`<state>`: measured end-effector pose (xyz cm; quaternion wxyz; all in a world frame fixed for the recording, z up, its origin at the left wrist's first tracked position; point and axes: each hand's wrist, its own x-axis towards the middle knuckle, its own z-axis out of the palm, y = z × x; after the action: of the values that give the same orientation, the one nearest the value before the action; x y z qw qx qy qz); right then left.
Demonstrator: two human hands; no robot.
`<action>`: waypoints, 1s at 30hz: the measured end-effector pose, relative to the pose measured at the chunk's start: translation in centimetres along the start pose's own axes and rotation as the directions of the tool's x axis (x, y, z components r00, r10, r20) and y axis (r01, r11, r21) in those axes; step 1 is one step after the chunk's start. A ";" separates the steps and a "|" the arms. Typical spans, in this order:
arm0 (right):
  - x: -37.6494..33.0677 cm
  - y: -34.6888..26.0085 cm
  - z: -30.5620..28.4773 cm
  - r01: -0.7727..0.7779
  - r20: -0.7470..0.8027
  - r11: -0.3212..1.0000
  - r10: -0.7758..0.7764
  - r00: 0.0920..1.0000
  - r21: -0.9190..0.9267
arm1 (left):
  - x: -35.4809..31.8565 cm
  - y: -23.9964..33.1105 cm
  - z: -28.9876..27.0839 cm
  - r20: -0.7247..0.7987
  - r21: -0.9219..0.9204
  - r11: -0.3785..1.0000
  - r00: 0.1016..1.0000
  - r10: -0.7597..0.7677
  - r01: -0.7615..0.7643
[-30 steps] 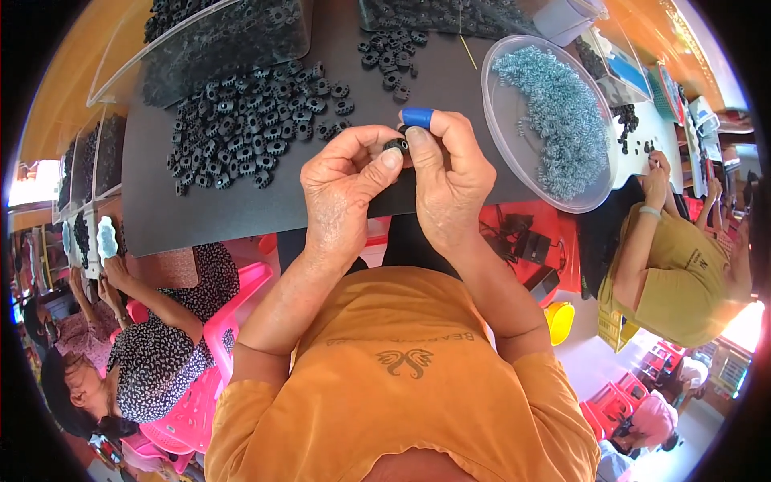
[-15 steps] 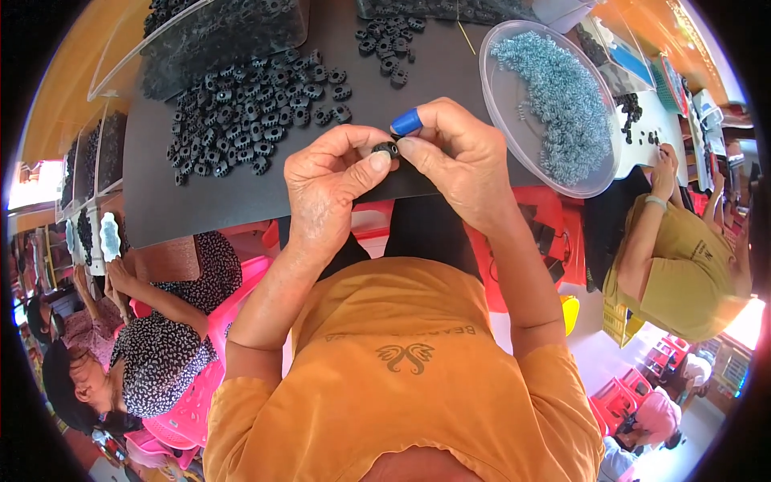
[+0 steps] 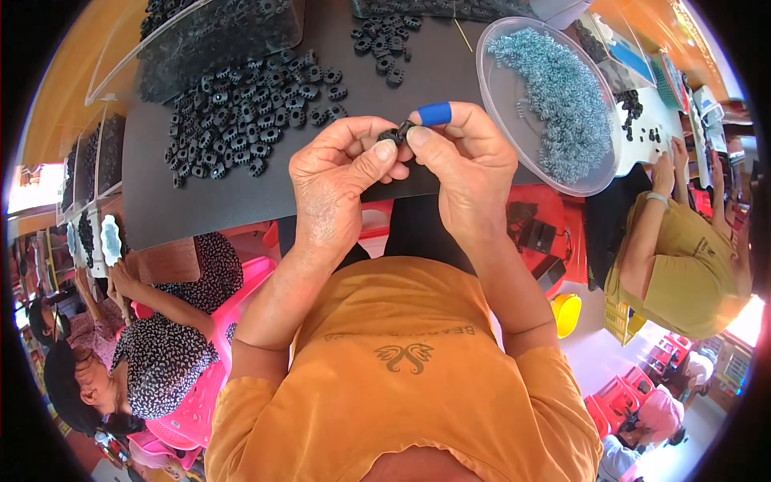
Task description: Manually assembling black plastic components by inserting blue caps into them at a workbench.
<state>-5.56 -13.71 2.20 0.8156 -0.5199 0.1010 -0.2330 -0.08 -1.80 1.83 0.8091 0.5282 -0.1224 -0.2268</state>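
Note:
Above the table's near edge, my two hands meet fingertip to fingertip. My left hand (image 3: pixel 336 173) pinches a small black hair claw clip part (image 3: pixel 389 136) between thumb and forefinger. Against it, my right hand (image 3: pixel 472 165) pinches another small black piece (image 3: pixel 405 127); fingertips cover much of both, so whether they are joined cannot be told. A blue wrap (image 3: pixel 434 114) covers my right forefinger. Beyond my left hand spreads a pile of black clip parts (image 3: pixel 233 116). Right of my right hand, a round clear tray (image 3: pixel 487 88) carries many small metal springs (image 3: pixel 554 100).
A clear bin (image 3: pixel 299 24) of black parts stands at the far left of the dark table (image 3: pixel 361 92). A smaller cluster of black parts (image 3: pixel 387 44) lies at the back, near a thin yellow stick (image 3: pixel 463 36). People sit at tables on both sides.
Both hands have shifted slightly, the right one a little outward. The black piece in my right fingers now shows, tilted up against the left one, and my right forefinger has straightened.

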 end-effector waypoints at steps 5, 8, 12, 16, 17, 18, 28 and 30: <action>-0.4 0.2 0.0 0.139 0.033 0.974 -0.136 0.990 -0.179 | -0.2 -0.5 0.1 -0.001 -0.016 0.999 0.999 0.042 -0.042; -0.5 -0.1 -0.5 0.182 0.106 0.929 -0.155 0.982 -0.323 | -0.3 -0.5 0.0 -0.004 -0.007 0.998 0.998 0.070 -0.070; -0.6 -0.4 -0.8 0.212 0.161 0.892 -0.159 0.974 -0.400 | -0.6 -0.5 -0.1 0.037 0.100 0.987 0.992 0.120 -0.123; -0.8 -0.6 -0.7 0.142 0.139 0.899 -0.092 0.986 -0.415 | -0.9 -0.5 -0.1 0.053 0.151 0.979 0.990 0.127 -0.134; -0.8 -0.3 -0.9 0.161 0.144 0.894 -0.109 0.984 -0.419 | -0.9 -0.6 -0.2 0.068 0.155 0.979 0.990 0.123 -0.132; -0.8 -0.1 -1.0 0.179 0.148 0.888 -0.127 0.981 -0.423 | -0.9 -0.7 -0.3 0.084 0.159 0.979 0.990 0.117 -0.130; -0.8 -0.6 -1.2 0.456 0.232 0.600 -0.414 0.880 -0.658 | -1.2 -0.6 0.4 0.004 0.291 0.955 0.998 0.058 -0.057; -0.6 -0.5 -1.9 0.531 0.299 0.501 -0.471 0.830 -0.683 | -1.4 -0.7 0.6 -0.029 0.328 0.941 0.995 0.097 -0.082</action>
<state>-6.94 -15.11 1.80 0.4305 -0.8198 0.0018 -0.3777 -1.69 -1.80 1.50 0.7225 0.6535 -0.1642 -0.1547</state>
